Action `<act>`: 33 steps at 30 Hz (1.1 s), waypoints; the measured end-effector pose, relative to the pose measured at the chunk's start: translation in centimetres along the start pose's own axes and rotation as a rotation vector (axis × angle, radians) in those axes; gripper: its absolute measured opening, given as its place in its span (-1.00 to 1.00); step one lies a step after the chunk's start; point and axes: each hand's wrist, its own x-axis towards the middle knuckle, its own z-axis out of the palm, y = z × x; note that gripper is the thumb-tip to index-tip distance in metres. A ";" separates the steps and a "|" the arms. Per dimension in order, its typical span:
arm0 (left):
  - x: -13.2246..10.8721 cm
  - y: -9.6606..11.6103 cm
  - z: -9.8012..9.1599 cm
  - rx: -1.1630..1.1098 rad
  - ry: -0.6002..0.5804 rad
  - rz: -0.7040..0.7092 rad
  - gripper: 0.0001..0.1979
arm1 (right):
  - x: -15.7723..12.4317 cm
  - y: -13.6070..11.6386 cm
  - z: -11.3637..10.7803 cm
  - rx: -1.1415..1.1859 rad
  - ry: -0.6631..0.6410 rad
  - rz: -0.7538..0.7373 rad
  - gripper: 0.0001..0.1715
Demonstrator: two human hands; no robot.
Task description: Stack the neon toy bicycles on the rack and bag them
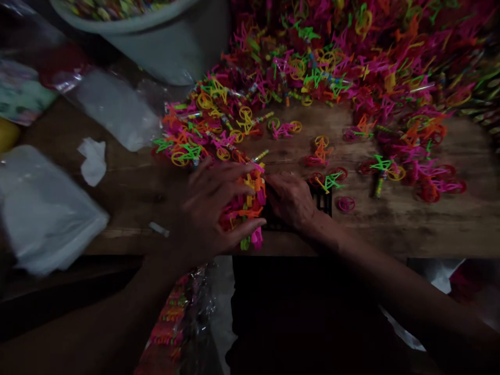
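The left hand (213, 205) has its thumb and fingers spread around a bunch (257, 197) of toy bikes near the front edge of the desk (363, 229). The right hand (292, 200) is curled just beside the bunch, over a black tray (328, 203). Its fingertips are hidden, so I cannot tell if it pinches anything. A big, bright pile (332, 62) of bikes lies behind, next to a bucket (167, 49). A white bag (50, 208) sits far left.

Pink-and-orange plastic toy bicycles (259, 196) lie bunched — partly hidden — beside a black slotted tray (327, 202), near the table's (429, 229) front edge.
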 end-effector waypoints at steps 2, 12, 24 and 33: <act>0.1 0.1 -0.6 -0.119 -0.007 -0.029 -0.67 | 0.2 0.2 0.0 0.025 0.001 -0.006 -0.76; 0.9 -0.2 1.0 0.152 -0.076 -0.022 -0.52 | 0.5 0.5 0.0 0.089 0.004 -0.023 -0.74; 1.1 -0.1 0.1 0.159 -0.182 -0.031 -0.41 | 0.7 -0.1 -0.2 0.125 -0.051 0.023 -0.77; 4.7 -1.0 2.5 0.210 -0.193 -0.047 -0.35 | 1.2 -1.0 -0.8 -0.013 -0.126 0.087 -0.72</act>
